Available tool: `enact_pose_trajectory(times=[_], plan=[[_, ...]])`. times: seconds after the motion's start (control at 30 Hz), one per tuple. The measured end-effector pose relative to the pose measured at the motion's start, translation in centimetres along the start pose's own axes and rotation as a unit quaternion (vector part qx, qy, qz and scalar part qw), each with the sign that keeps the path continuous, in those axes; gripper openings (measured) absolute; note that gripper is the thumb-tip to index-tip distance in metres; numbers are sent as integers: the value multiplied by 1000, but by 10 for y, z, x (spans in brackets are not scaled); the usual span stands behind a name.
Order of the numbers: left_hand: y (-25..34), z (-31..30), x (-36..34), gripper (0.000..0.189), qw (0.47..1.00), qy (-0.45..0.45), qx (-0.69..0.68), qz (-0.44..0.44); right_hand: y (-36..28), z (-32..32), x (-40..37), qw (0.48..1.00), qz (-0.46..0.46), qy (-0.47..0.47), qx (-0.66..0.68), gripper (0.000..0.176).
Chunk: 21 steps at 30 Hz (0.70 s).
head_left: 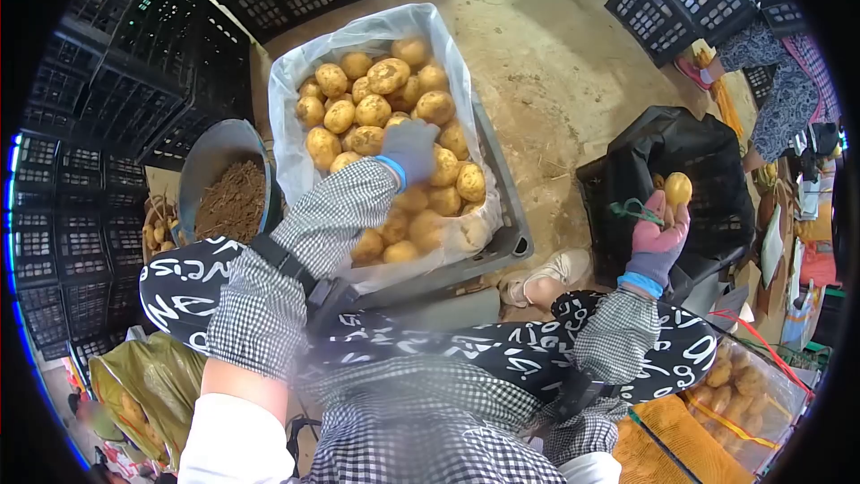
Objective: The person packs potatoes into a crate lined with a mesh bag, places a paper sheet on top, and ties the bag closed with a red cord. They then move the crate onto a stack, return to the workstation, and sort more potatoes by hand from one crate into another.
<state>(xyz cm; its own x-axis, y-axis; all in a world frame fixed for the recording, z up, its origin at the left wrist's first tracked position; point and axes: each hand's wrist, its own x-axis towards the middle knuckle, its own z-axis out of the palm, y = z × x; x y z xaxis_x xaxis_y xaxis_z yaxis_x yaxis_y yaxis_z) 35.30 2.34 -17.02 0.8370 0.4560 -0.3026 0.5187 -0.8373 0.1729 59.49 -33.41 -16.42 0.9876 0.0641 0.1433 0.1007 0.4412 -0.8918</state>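
My left hand [412,152], in a grey glove, is down among the potatoes [372,110] in a crate [503,184] lined with clear plastic [285,90]. Its fingers are together and bent downward; whatever may be under them is hidden. Off to the right, my right hand [658,237], in a pink and grey glove, is closed around a single yellow potato [678,188]. It holds this potato above a container lined with black plastic [627,157]. A green strand [634,209] shows by its fingers. Soil clings to some of the crate's potatoes.
A bucket of brown soil [235,202] stands left of the crate. Black crates [134,45] are stacked at the left and back. Another person's patterned leg [778,94] is at the upper right. A bag of potatoes [739,403] and orange netting [685,444] lie at the lower right.
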Motion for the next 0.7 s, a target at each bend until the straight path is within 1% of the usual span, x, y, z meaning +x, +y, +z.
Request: enact_pose_trajectory(times=[0.03, 0.07, 0.1, 0.17, 0.2, 0.23, 0.27, 0.3, 0.33, 0.4, 0.43, 0.5, 0.53, 0.57, 0.63, 0.67, 0.7], plan=[[13, -4, -4, 45, 999, -36, -14, 0, 0, -10, 1, 979, 93, 36, 176, 28], [21, 2, -7, 51, 996, -81, -22, 19, -19, 31, -14, 966, 142, 95, 195, 26], [26, 5, -14, 52, 997, -64, -26, 27, -19, 44, -25, 972, 146, 30, 182, 26], [34, 7, -28, 55, 998, -26, -37, 42, -33, 102, -64, 983, 152, 35, 98, 26], [30, 8, -27, 54, 997, -28, -35, 58, -24, 104, -73, 983, 162, -40, 71, 28], [22, 13, -27, 57, 980, -54, -190, 20, -14, 106, -79, 978, 170, -117, 45, 31], [11, 20, -24, 61, 937, -77, -339, -17, -15, 116, -89, 973, 183, -143, 0, 34], [8, 15, -26, 65, 871, -100, -479, -53, -17, 124, -104, 965, 197, -168, -45, 38], [6, 13, -30, 64, 824, -81, -555, -75, -18, 131, -118, 954, 213, -189, -90, 41], [18, -16, -57, 65, 711, -42, -691, -119, -14, 145, -140, 925, 135, -283, -213, 49], [26, -28, -70, 62, 697, -54, -708, -100, -12, 151, -150, 899, 94, -329, -273, 52], [39, -43, -93, 58, 663, -78, -742, -63, -12, 167, -169, 860, 26, -398, -319, 57], [32, -24, -94, 56, 716, -44, -696, 20, -13, 169, -173, 852, 23, -413, -321, 57], [26, -5, -94, 53, 757, 2, -646, 97, -14, 172, -177, 843, 20, -429, -323, 58], [58, -43, -129, 52, 673, -56, -737, -3, -15, 170, -179, 857, 76, -422, -288, 57], [58, -48, -135, 52, 652, -74, -755, -12, -17, 168, -180, 869, 152, -413, -225, 56], [61, -48, -138, 51, 597, -94, -797, -11, -20, 167, -183, 874, 226, -399, -160, 54]])
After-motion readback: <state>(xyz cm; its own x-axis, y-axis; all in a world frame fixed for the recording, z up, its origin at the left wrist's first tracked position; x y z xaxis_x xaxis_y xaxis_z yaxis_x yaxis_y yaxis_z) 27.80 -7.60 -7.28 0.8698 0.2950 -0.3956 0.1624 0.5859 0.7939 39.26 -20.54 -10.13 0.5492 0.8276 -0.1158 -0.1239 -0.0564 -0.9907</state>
